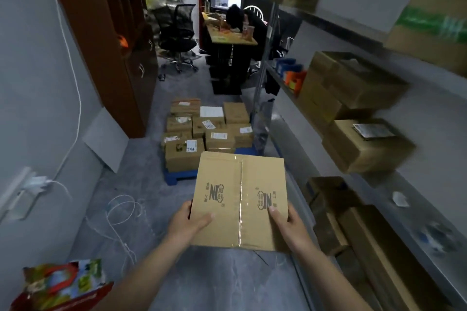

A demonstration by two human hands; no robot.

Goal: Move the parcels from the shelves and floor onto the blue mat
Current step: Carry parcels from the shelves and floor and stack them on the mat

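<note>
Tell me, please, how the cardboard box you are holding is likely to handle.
The cardboard box looks stiff: its flat top shows no sag. Probably light, since the left hand and right hand hold only its near edge.

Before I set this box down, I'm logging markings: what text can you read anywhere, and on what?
"N": in both logos printed on the held box; the small characters beside them are too small.
Labels on the stacked parcels on the blue mat: too small to read.
White print on the green-banded shelf box: blurred.
</note>
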